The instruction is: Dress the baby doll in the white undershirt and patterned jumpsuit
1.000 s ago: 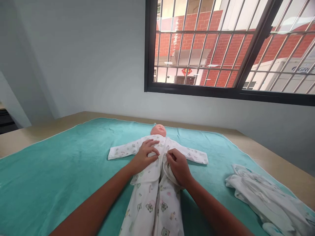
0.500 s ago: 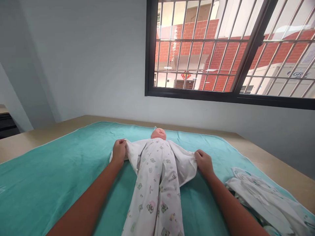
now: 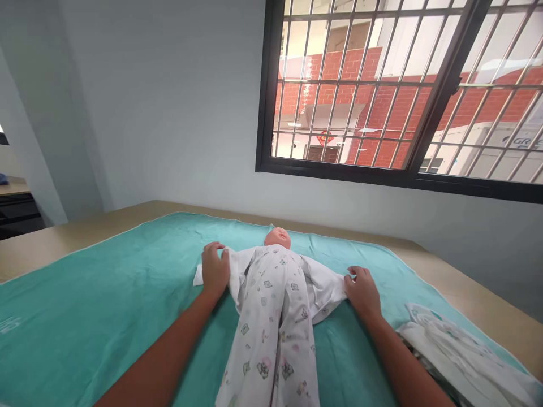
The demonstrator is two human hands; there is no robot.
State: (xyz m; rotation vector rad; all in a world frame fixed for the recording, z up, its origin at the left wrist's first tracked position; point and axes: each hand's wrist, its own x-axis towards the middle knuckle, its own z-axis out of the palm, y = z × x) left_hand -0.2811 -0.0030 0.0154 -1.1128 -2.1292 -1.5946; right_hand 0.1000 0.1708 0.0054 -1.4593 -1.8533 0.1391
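Note:
A baby doll lies face up on a teal cloth, its head toward the wall. White printed baby trousers lie over its front, legs stretching toward me. On either side spread the sleeves of a white baby top. My left hand rests at the left sleeve with its fingers loosened and apart; a bit of white cloth shows beyond it. At the right sleeve's end, my right hand touches the fabric, thumb and fingers parted. The doll's body and limbs are hidden under the clothes.
A pile of folded white cloths lies at the right on the teal cloth. Around it shows the wooden tabletop. A grey wall with a barred window stands behind the table.
Both hands have loosened from a closed grip on the sleeve ends, and their fingers have spread. The right sleeve has sunk flatter. My view has tilted up slightly.

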